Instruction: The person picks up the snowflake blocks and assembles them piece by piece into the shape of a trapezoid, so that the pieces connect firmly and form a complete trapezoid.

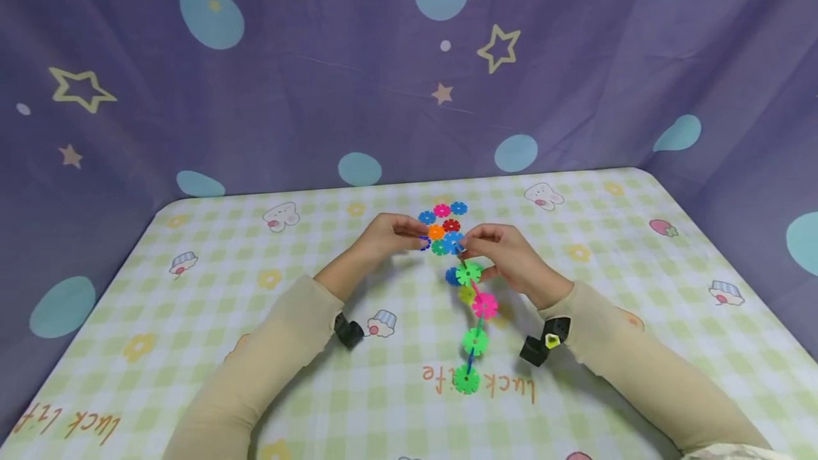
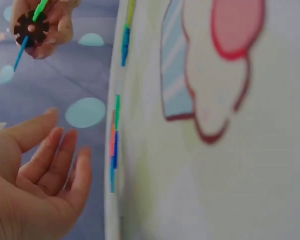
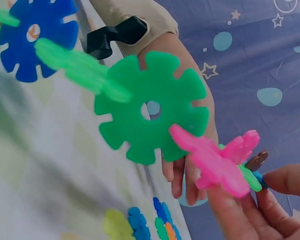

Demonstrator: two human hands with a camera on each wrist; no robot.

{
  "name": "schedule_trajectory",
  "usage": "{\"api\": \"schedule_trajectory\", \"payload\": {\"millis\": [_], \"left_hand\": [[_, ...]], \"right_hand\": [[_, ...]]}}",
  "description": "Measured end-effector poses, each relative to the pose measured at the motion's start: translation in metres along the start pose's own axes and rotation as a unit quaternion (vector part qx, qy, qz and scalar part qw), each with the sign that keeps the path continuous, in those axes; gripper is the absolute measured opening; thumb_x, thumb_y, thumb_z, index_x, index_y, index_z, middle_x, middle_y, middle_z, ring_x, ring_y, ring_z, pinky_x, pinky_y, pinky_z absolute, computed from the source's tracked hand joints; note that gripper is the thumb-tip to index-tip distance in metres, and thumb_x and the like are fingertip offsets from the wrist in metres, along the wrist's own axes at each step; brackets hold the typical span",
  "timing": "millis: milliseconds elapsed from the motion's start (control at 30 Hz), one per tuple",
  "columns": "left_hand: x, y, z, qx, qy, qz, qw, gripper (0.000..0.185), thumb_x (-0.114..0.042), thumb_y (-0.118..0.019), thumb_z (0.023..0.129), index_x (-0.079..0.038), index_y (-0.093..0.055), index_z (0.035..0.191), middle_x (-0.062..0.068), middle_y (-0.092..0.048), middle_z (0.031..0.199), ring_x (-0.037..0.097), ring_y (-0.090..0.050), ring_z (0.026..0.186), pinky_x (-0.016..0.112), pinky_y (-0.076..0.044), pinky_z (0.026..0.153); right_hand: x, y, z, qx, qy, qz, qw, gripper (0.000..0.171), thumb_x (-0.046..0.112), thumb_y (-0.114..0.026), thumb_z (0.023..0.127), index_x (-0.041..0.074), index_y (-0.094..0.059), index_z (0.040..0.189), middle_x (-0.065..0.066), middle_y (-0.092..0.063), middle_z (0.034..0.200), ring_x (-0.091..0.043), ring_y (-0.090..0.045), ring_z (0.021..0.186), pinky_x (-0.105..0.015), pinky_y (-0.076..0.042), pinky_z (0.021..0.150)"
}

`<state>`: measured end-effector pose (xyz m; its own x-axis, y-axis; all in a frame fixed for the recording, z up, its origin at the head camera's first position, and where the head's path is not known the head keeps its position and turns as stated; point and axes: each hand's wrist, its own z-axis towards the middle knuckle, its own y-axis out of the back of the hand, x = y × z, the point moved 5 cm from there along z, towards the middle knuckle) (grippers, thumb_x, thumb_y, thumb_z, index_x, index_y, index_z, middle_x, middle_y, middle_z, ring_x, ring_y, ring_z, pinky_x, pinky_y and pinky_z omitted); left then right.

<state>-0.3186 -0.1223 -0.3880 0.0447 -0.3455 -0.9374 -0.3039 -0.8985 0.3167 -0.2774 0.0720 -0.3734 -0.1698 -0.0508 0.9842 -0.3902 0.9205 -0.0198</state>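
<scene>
My right hand (image 1: 505,250) pinches a light blue notched plastic disc (image 1: 453,242) at the far end of a chain of interlocked discs. In the right wrist view a large green disc (image 3: 185,90) and a pink disc (image 3: 217,170) join on near the fingertips. A brown disc (image 2: 32,29) in the chain shows in the left wrist view. The chain runs toward me over the table, ending at a green disc (image 1: 466,379). My left hand (image 1: 390,236) hovers beside the loose discs, fingers loosely bent; nothing shows in its grasp in the left wrist view (image 2: 45,185).
Several loose discs lie past and between the hands, among them a red disc (image 1: 451,226), an orange disc (image 1: 436,232) and a pink disc (image 1: 442,210). A yellow disc (image 1: 467,294) lies beside the chain. A checked cloth (image 1: 211,318) covers the table; a purple curtain (image 1: 287,105) hangs behind.
</scene>
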Motion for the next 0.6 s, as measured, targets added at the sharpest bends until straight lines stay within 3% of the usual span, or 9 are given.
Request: {"api": "schedule_trajectory", "payload": {"millis": [133, 333, 600], "left_hand": [[0.009, 0.001, 0.008, 0.011, 0.004, 0.052, 0.9986, 0.027, 0.001, -0.07, 0.082, 0.002, -0.067, 0.11, 0.016, -0.067, 0.11, 0.024, -0.063, 0.098, 0.03, -0.052, 0.087], [0.018, 0.008, 0.016, -0.008, -0.002, 0.098, 0.9952, 0.03, 0.002, -0.074, 0.078, -0.003, -0.07, 0.107, 0.011, -0.068, 0.107, 0.023, -0.061, 0.1, 0.031, -0.05, 0.089], [0.022, 0.005, 0.023, 0.001, -0.026, 0.175, 0.9842, 0.028, -0.003, -0.077, 0.077, -0.011, -0.073, 0.103, 0.005, -0.068, 0.109, 0.019, -0.058, 0.096, 0.031, -0.049, 0.088]], "right_hand": [[-0.005, 0.002, -0.001, 0.007, 0.005, 0.014, 1.0, 0.008, 0.014, -0.056, 0.093, 0.009, -0.06, 0.089, -0.002, -0.066, 0.085, -0.023, -0.063, 0.091, -0.026, -0.049, 0.048], [-0.008, 0.003, -0.002, 0.024, 0.004, 0.022, 0.999, 0.002, 0.009, -0.055, 0.091, 0.009, -0.055, 0.09, 0.001, -0.065, 0.08, -0.016, -0.062, 0.082, -0.026, -0.049, 0.049], [-0.01, 0.003, -0.001, 0.051, 0.021, -0.011, 0.998, 0.006, 0.006, -0.057, 0.091, 0.005, -0.057, 0.096, 0.003, -0.065, 0.077, -0.013, -0.056, 0.067, -0.025, -0.047, 0.047]]}}
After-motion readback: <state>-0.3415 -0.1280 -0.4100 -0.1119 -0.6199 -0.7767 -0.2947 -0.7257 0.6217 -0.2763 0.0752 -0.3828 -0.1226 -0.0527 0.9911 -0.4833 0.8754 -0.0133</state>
